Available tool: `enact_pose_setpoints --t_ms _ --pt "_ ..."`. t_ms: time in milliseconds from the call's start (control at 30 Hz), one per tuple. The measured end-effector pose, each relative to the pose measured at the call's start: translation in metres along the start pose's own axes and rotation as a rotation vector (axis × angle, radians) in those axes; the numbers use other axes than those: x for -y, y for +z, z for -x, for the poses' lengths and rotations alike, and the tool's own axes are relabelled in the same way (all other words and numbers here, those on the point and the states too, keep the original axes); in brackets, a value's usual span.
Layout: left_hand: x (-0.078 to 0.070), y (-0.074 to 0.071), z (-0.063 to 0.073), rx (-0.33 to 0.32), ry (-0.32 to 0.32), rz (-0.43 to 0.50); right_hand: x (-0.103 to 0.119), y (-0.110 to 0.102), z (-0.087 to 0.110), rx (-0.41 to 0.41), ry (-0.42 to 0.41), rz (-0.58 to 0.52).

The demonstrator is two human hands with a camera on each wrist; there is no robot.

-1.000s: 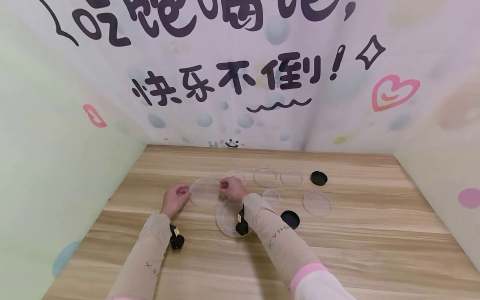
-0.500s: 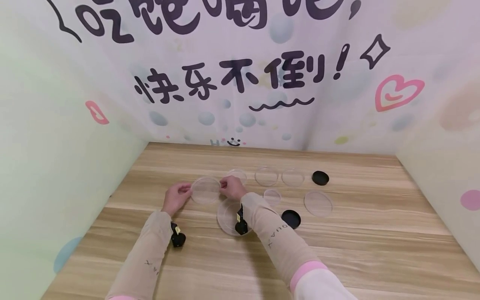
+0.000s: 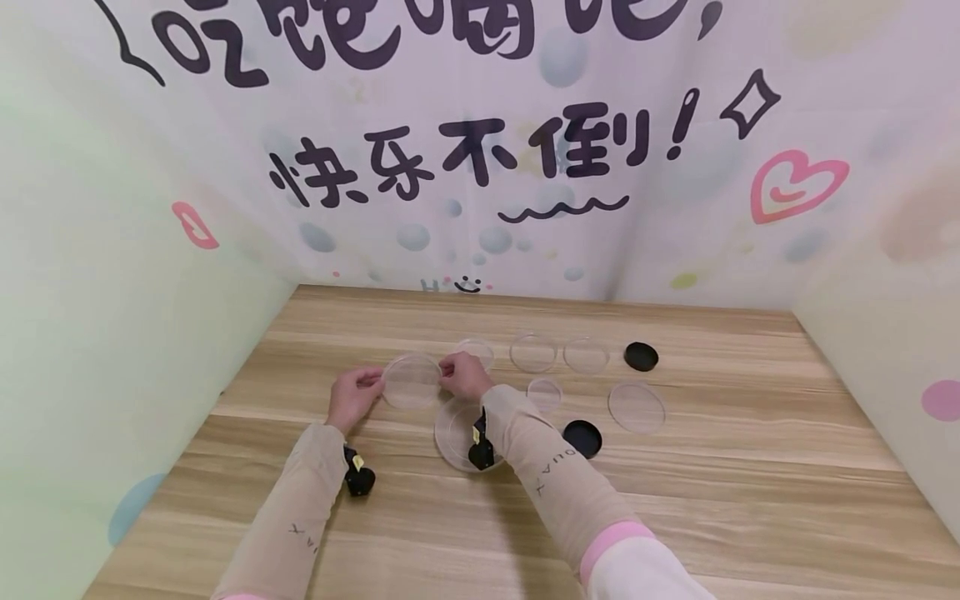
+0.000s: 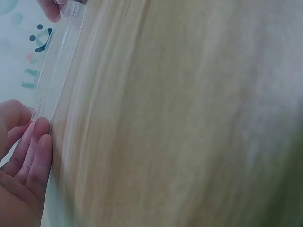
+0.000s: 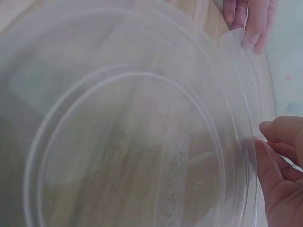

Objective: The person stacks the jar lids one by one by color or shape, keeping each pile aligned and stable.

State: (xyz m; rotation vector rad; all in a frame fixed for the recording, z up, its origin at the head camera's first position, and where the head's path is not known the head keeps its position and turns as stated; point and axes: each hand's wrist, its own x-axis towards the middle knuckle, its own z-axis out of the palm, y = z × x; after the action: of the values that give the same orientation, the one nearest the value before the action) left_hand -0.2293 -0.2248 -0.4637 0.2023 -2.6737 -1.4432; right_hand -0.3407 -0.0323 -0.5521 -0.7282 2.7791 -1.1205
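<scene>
Between my two hands is a clear round shallow plastic dish (image 3: 412, 381), raised at the left of the group. My left hand (image 3: 356, 398) pinches its left edge between thumb and fingers. The right hand (image 3: 467, 377) pinches the opposite edge. Seen from the left wrist, the dish (image 4: 61, 61) is nearly edge-on, its thin side wall between the fingers. A larger clear dish (image 3: 450, 440) with an inner ring lies under my right wrist, partly hidden by it. This larger dish (image 5: 132, 137) fills much of the right wrist view, with faint raised marks at its middle.
Several clear round pieces lie to the right, among them a small one (image 3: 544, 393) and a wider one (image 3: 636, 407). Two black round lids rest on the wooden table (image 3: 720, 517): one at the back (image 3: 641, 357), one nearer (image 3: 582, 438). A printed curtain (image 3: 480, 242) stands behind.
The head view shifted slightly in the first half second. Both hands have kept their grip on the dish and stayed almost still; the left wrist has turned a little.
</scene>
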Motion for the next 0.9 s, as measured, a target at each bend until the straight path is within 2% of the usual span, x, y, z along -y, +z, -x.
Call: enact_pose_setpoints --t_ms 67,167,300,467,567,633,733,767,900 --pt "0.000 0.000 0.000 -0.010 -0.001 -0.004 -0.011 0.008 -0.006 -0.009 0.000 0.000" --pt "-0.002 0.000 0.000 -0.024 -0.010 -0.004 -0.071 0.050 -0.041 -0.034 -0.010 0.003" --pt "-0.006 0.000 0.001 -0.041 -0.019 -0.009 -0.119 0.081 -0.071 -0.041 0.013 -0.008" --pt "-0.007 0.001 0.002 -0.054 -0.030 -0.008 -0.157 0.107 -0.096 -0.042 0.025 0.006" --pt "-0.008 0.001 0.002 -0.059 -0.041 -0.010 -0.162 0.111 -0.102 -0.055 0.020 0.010" --pt "-0.009 0.000 0.002 -0.065 -0.041 -0.014 -0.154 0.105 -0.097 -0.083 -0.015 -0.007" --pt "-0.011 0.000 0.002 -0.072 -0.043 -0.023 -0.107 0.069 -0.070 -0.105 -0.035 -0.007" --pt "-0.011 -0.001 0.002 -0.075 -0.042 -0.024 -0.086 0.054 -0.057 -0.118 -0.055 -0.012" --pt "-0.012 -0.003 0.001 -0.086 -0.048 -0.023 0.029 -0.026 0.008 -0.086 0.022 -0.026"
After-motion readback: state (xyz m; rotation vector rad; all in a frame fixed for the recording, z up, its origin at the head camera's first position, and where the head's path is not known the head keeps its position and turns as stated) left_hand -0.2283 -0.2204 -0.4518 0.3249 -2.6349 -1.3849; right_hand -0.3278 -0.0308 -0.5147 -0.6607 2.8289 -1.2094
